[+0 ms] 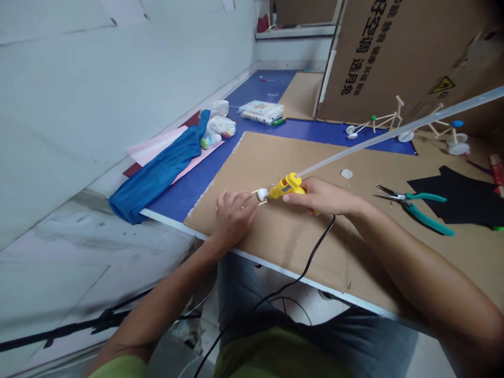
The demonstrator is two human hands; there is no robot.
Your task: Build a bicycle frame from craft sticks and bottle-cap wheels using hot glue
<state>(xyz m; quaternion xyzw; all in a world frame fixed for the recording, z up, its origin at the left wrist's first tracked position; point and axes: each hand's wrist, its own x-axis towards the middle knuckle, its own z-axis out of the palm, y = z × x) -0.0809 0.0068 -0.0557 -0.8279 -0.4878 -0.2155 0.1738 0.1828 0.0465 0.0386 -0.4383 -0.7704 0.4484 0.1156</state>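
Observation:
My right hand (313, 197) is wrapped round a yellow hot glue gun (286, 185). A long clear glue stick (366, 143) runs out of the gun's back end, up to the right. The nozzle points left and meets, or almost meets, a small white round piece (262, 195) with thin pale sticks at its sides. Resting low over the cardboard, my left hand (235, 214) has its fingers closed on the near ends of those sticks. Its fingertips are partly hidden.
Pliers with teal handles (423, 210) and black cloth (459, 194) lie to the right, near a white disc (346, 174). Small stick models (388, 122) stand before a large cardboard box (378, 63). Blue cloth (169, 163) lies left. The gun's black cord (315, 252) hangs over the front edge.

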